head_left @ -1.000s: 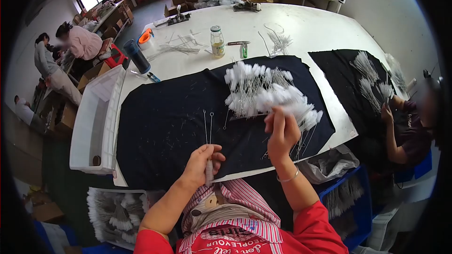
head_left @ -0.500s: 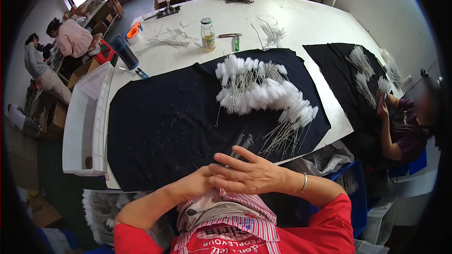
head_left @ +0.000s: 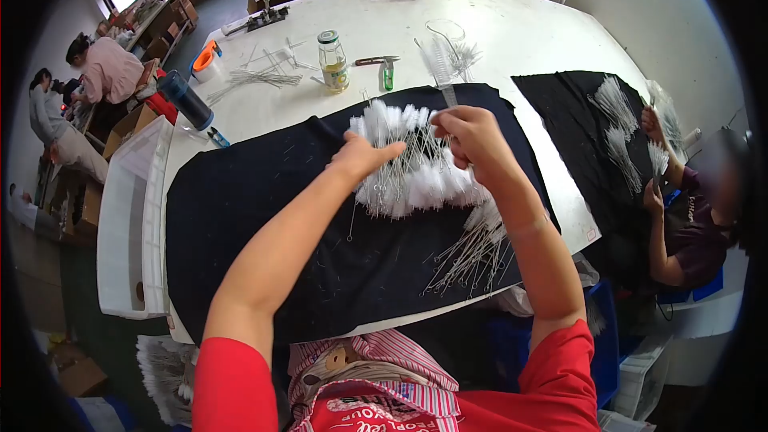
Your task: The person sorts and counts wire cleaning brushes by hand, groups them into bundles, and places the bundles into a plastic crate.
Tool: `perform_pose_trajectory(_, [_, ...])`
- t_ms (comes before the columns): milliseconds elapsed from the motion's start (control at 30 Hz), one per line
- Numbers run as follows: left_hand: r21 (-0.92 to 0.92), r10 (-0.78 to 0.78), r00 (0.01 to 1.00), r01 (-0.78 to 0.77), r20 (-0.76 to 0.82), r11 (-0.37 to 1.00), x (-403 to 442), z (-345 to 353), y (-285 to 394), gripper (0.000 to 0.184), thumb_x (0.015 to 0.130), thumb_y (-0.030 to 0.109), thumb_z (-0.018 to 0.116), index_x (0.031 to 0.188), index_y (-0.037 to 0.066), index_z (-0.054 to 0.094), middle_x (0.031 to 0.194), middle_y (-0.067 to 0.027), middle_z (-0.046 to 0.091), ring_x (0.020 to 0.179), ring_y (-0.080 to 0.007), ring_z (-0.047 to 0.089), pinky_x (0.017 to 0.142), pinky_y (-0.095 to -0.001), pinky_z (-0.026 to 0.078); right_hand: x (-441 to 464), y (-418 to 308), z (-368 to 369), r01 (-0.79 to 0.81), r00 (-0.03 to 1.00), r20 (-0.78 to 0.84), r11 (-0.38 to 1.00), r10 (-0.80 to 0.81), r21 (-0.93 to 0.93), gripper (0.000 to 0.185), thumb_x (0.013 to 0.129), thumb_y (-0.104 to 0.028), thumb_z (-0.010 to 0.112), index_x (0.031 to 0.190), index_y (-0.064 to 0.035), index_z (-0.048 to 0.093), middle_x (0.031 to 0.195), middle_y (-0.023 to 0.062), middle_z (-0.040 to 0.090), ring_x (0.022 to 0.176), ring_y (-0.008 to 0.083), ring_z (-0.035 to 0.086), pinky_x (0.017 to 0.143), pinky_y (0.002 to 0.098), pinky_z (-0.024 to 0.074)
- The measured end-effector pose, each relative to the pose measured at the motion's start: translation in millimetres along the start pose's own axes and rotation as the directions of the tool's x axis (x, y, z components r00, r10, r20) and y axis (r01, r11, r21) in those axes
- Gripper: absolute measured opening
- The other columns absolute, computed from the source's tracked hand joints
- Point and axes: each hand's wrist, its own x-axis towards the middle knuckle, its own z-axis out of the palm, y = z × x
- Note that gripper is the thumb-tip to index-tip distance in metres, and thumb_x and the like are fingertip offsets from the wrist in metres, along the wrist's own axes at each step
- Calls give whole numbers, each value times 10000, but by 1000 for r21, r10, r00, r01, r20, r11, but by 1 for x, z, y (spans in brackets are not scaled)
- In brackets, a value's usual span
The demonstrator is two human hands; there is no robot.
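Observation:
A pile of small wire-handled brushes [head_left: 392,188] with white bristles and looped ends lies on the dark cloth [head_left: 264,184]. My left hand [head_left: 362,158] is at the pile's left side, thumb stretched out and fingers apart, seemingly touching the bristles. Closed in a pinch, my right hand [head_left: 472,132] is over the pile's right part. A pale, slim brush [head_left: 440,68] sticks up from its fingers, slightly blurred. Nearer to me, more brushes [head_left: 472,252] lie with their looped wire ends pointing my way, partly behind my right forearm.
Behind the cloth stand a glass jar [head_left: 333,64], snips [head_left: 376,60], loose wires [head_left: 264,78] and a dark blue bottle [head_left: 186,100]. A white bin [head_left: 132,224] is at the left edge. On the right, a co-worker [head_left: 692,216] handles brushes over a black cloth [head_left: 560,112].
My hands were together near my body, around a few slim pieces. They have moved apart and forward to the pile, the right one with a brush upright in its fingers.

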Motion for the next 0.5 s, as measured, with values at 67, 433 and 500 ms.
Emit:
perform_pose_trajectory(67, [145,-71,997,72,-12,987,-12,5,35,1134,624,630,662,1337,-93,157,1253,-247,457,1166,-325,464,955,-402,359,36,16,5,-128,992,-2,990,128,-62,241,811,-42,512,1003,92,567,773,102,591,406,68,359,358,238,345])
perform_pose_trajectory(433, [-68,-147,979,139,-140,988,27,-2,13,793,638,281,638,1211,-132,276,1120,-288,522,1037,-354,548,909,-420,431,71,57,1,-192,977,-11,864,212,-465,265,738,-26,575,978,82,608,544,74,517,354,148,464,325,295,399])
perform_pose_trajectory(500, [-444,-229,973,216,25,869,41,-3,2,821,659,219,668,1239,-153,222,1145,-277,495,1032,-332,541,888,-461,434,71,55,0,-195,977,-11,871,213,-452,270,739,-31,574,985,76,608,530,63,502,354,148,470,330,296,402])
